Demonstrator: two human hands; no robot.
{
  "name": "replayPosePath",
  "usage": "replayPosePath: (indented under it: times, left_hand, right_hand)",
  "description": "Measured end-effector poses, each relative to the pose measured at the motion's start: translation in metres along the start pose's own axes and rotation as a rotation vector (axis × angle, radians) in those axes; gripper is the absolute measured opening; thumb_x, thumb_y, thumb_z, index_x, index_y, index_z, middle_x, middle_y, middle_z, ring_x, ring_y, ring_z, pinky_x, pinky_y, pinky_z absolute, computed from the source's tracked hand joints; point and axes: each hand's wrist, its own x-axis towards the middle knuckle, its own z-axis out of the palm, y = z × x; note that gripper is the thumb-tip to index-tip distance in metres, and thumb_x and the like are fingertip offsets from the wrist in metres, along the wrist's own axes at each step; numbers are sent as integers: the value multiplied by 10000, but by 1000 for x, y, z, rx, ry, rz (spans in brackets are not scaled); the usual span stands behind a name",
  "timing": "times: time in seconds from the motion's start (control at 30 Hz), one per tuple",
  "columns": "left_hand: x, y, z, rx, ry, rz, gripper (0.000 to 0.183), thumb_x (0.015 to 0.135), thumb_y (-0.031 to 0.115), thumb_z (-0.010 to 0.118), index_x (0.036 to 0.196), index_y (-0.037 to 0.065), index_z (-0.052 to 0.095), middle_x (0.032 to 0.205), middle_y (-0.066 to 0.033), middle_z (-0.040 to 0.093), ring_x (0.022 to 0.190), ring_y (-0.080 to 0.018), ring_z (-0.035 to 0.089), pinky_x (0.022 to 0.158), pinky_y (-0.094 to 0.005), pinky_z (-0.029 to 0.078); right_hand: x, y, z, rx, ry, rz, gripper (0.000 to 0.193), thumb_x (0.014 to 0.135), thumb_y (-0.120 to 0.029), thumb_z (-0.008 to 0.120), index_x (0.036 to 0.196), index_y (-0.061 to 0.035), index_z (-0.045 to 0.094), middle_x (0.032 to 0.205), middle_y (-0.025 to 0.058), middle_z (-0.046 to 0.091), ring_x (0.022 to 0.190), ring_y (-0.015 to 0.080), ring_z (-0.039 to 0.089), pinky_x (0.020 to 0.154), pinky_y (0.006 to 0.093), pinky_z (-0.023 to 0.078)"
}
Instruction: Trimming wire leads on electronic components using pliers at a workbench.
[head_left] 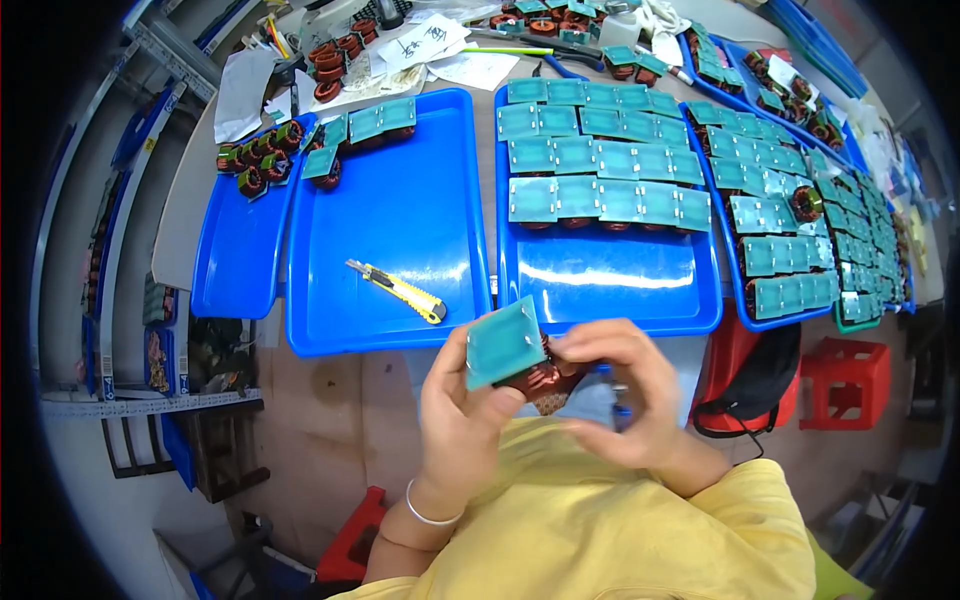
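Left hand (pixel 455 415): fingers closed on green-plated coil (pixel 506 346). Right hand (pixel 640 385): fingers half-curled at its right, grip unclear. Centre tray (pixel 610 305): four rows (pixel 605 158) set; near part unfilled, work apparently unfinished.

Coil (pixel 540 382) was mostly hidden under its green board (pixel 505 343). Left hand (pixel 455 425): several fingers out of sight behind the board. Right hand (pixel 650 395): whether its fingertips touched the coil, could not tell. A clear-and-blue object (pixel 605 372) showed between thumb and fingers; kind unclear, held or behind unresolved. Marks on white sheet (pixel 425 42) too small to read. Yellow shirt (pixel 610 530) cut off by the lower edge.
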Motion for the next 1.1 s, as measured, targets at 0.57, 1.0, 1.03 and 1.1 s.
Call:
replayPosePath:
  times: [0.57,1.0,1.03,1.1]
  left_hand:
    - [-8,-7,-9,-186,-100,-224,666,843,265,496,1386,14,204,1243,-259,440,995,-288,562,854,-372,474]
    - [-6,-1,2,-116,-34,-208,702,820,268,552,1374,-13,224,1201,-251,464,940,-283,551,795,-335,473]
    - [-5,0,3,-110,-19,-199,702,820,268,552,1374,-13,224,1201,-251,464,940,-283,551,795,-335,473]
    - [-4,2,3,-150,-60,-229,698,808,239,566,1367,-17,236,1194,-248,469,934,-278,555,788,-325,477]
  right_hand:
    - [16,24,-130,-824,-391,384,470,585,-71,519,1048,-6,564,1009,135,578,926,292,523,829,350,453]
    - [18,29,-122,-915,-527,428,563,636,-113,560,1192,-27,532,908,173,538,901,314,535,816,371,459]
    - [18,30,-124,-898,-484,423,539,632,-94,547,1167,-27,542,913,173,541,883,316,533,805,372,457]
    - [13,17,-117,-850,-414,264,517,598,-50,548,1114,-34,561,924,147,559,865,308,531,792,365,448]
